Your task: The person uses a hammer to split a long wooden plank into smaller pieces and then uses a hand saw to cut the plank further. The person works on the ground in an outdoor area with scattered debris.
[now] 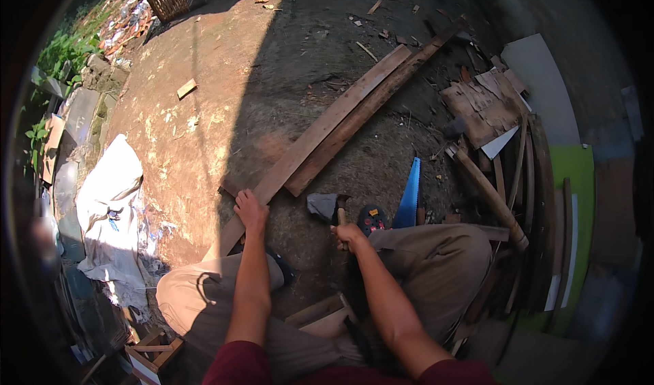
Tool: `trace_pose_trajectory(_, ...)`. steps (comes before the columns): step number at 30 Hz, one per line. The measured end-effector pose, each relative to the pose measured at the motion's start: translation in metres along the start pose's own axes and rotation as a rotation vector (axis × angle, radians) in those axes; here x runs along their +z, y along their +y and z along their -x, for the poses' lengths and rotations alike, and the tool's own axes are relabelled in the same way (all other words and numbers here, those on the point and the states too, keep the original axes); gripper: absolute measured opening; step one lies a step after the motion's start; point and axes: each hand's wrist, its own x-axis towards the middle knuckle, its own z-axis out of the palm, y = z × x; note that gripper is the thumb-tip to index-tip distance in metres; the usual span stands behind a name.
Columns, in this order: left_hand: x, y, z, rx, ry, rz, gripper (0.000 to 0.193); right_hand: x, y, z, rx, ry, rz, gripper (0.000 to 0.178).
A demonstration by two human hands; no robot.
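Note:
My left hand [251, 211] is closed over the near part of a long wooden plank [327, 126], its fingers curled at the board's edge. The plank slants from between my knees away to the far right, beside a darker, rough-edged timber [371, 116]. In my right hand [347, 237] is the short wooden handle of a hatchet. The broad grey head of the hatchet [322, 205] points left, just right of the plank and apart from it. A handsaw [409, 195] with a blue blade lies to the right of my right hand, its handle end hidden by my leg.
A dark sandal with coloured spots [372, 217] shows by my right knee. Scrap boards and a round pole [492, 197] are heaped at the right, near a green panel [572, 214]. A white sack [112, 208] lies left. A small wood block [187, 88] rests on sunlit ground.

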Motion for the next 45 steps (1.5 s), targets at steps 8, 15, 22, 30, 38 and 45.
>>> trace_pose_trajectory(8, -0.005, 0.006, -0.01, 0.019, -0.032, -0.1, 0.052, 0.003, -0.005, 0.002, 0.041, -0.035, -0.061, 0.02)
trace_pose_trajectory(15, -0.011, 0.018, -0.018, 0.004, -0.185, -0.123, 0.057, -0.001, -0.001, -0.006, 0.039, -0.049, -0.052, 0.021)
trace_pose_trajectory(22, -0.003, 0.007, -0.01, 0.026, -0.132, -0.148, 0.071, 0.009, 0.002, -0.017, 0.024, 0.04, 0.029, 0.023)
trace_pose_trajectory(30, 0.003, -0.008, -0.017, 0.11, -0.155, -0.209, 0.076, 0.01, -0.006, -0.013, 0.036, -0.012, 0.036, 0.024)
trace_pose_trajectory(38, -0.01, 0.003, -0.023, 0.147, -0.225, -0.191, 0.072, 0.005, 0.001, -0.027, 0.055, -0.017, -0.054, 0.023)
trace_pose_trajectory(45, 0.004, -0.028, 0.006, 0.073, 0.018, 0.022, 0.095, 0.014, 0.003, -0.035, 0.051, 0.032, -0.011, 0.013)
